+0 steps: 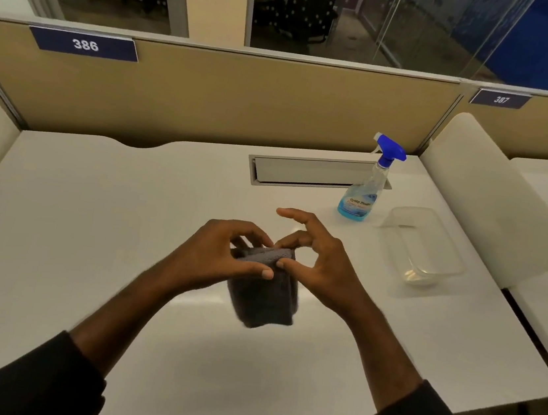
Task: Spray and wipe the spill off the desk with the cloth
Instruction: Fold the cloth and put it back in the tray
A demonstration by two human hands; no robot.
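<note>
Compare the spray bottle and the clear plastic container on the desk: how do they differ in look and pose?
The spray bottle stands upright and tall; the clear plastic container lies low and wide. The bottle has a blue trigger head and some blue liquid at the bottom; the container is colourless and looks nearly empty. The bottle is closed by its head; the container is open on top. Both are see-through plastic, stand on the white desk to the person's right, and neither hand touches them.

Spray bottle (368, 184), container (422, 249) far right.

An open-plan office: numbered cubicle signs 386 (85, 44) and 387 (501, 99), tan partition (244, 100), white table (91, 219) with cable hatch (311, 174)
</note>
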